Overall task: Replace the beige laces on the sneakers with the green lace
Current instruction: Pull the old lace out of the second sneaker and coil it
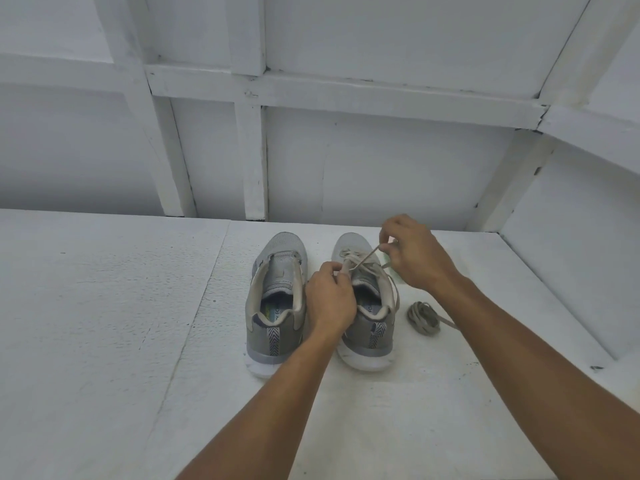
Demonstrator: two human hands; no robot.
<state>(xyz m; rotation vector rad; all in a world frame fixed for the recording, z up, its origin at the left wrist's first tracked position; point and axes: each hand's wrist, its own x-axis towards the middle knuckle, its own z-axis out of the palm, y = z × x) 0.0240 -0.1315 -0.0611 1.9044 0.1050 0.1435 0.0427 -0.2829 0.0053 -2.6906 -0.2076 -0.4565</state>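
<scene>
Right sneaker [367,306] on white table [104,341] | left hand [330,301] and right hand [414,254] each pinch its beige lace [363,263] | limp, light cord; likely best gripped near stiff tip | green lace [389,268] just behind

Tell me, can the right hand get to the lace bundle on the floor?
Probably yes. The lace bundle lies in the open just beside the right hand's forearm, nothing covering it. But that hand is pinching the shoe's lace and must let go first.
</scene>
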